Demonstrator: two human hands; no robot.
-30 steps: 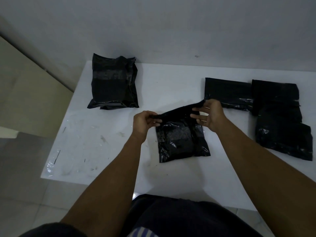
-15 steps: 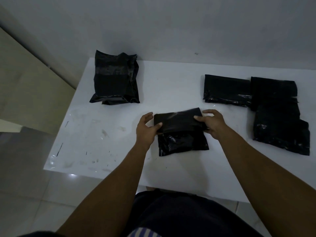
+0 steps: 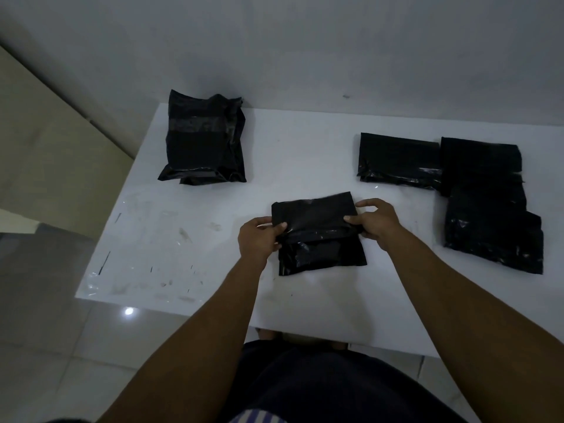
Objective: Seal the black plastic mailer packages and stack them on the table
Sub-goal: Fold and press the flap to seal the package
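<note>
Mailer flap (image 3: 314, 218) now folded down, long axis left-to-right, ends pinched in fingers of left hand (image 3: 259, 239) and right hand (image 3: 377, 224).

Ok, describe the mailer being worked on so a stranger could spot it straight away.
On the white table, look at the near middle, between the far-left pile and the mailers on the right. That black mailer is the only one gripped by the left hand and right hand.
</note>
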